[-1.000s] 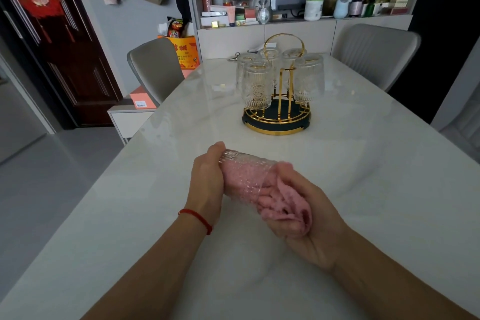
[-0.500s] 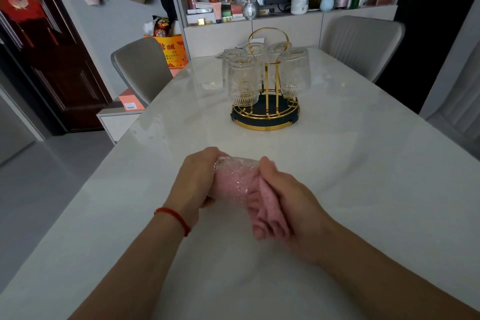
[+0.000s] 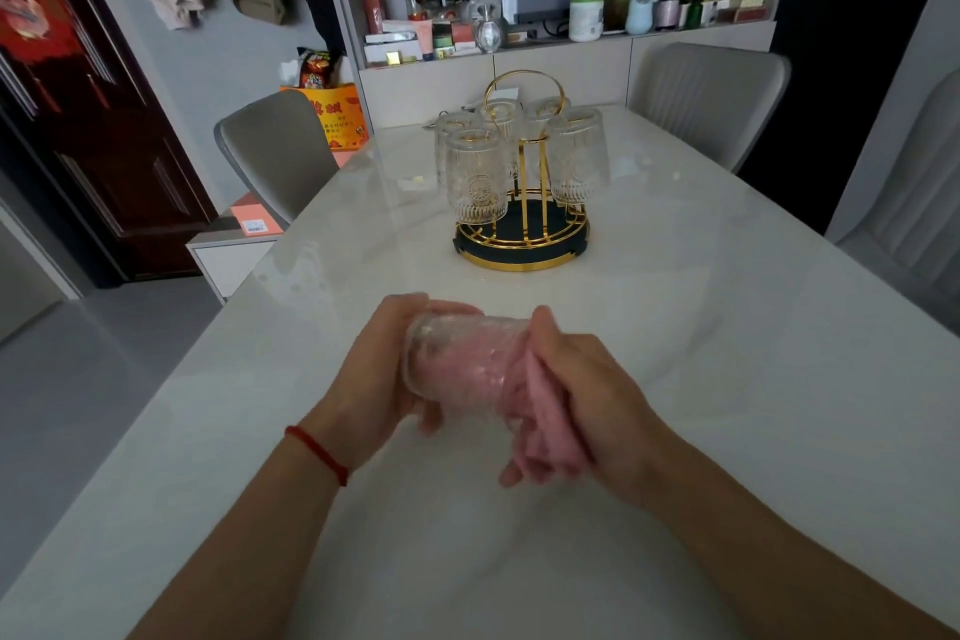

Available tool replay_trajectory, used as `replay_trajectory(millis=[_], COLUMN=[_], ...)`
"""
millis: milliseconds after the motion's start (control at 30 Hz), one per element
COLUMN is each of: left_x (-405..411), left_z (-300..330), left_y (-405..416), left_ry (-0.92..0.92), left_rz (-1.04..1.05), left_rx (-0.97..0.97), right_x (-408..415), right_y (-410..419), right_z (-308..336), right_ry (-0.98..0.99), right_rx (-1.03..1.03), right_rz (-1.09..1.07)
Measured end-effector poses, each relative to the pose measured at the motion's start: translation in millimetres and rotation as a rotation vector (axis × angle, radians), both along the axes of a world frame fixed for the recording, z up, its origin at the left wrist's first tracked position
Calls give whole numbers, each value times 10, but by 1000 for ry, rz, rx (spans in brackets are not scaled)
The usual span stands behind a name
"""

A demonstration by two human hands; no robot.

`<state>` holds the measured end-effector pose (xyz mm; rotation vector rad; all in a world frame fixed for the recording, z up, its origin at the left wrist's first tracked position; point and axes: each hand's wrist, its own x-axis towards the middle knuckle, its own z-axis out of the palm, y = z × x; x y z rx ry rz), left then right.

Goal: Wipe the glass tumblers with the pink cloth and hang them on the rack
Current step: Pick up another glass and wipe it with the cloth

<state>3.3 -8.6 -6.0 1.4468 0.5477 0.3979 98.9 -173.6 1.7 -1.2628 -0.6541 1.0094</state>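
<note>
A patterned glass tumbler point(image 3: 457, 359) lies sideways above the table, gripped at its base end by my left hand point(image 3: 382, 369). The pink cloth point(image 3: 540, 411) is stuffed into the tumbler's mouth and trails out over my right hand point(image 3: 582, 395), which holds it. Farther back stands the gold rack point(image 3: 524, 224) with a dark round base. Several tumblers point(image 3: 475, 174) hang upside down on it.
The white marble table point(image 3: 727, 327) stretches forward from me. Grey chairs stand at the far left point(image 3: 275, 151), far right point(image 3: 706, 94) and right edge. A shelf with bottles and boxes point(image 3: 597, 16) runs along the back wall.
The tumbler has turned in my hands, so its base rim faces the camera more. My right hand has shifted the cloth in the mouth. The view has tilted slightly.
</note>
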Motion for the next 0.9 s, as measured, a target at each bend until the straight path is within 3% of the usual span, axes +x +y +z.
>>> replay_trajectory(millis=[133, 200, 467, 667, 767, 867, 900], left_x=[73, 108, 63, 89, 48, -47, -56], left_z=[4, 17, 50, -96, -35, 134, 155], left_y=[-127, -174, -237, -171, -89, -6, -15], left_ry=[89, 42, -207, -470, -345, -18, 108], left_rz=[249, 341, 394, 319, 200, -72, -82], left_rx=[59, 103, 230, 573, 510, 64, -5], right_x=[-74, -107, -144, -94, -20, -7, -15], right_y=[-7, -9, 56, 22, -3, -42, -38], right_z=[-71, -84, -47, -93, 1, 95, 75], right_ry=[-354, -338, 328, 738, 601, 250, 102], right_rx=[-67, -43, 16, 245, 222, 92, 41], right_rz=[44, 20, 67, 115, 131, 55, 35])
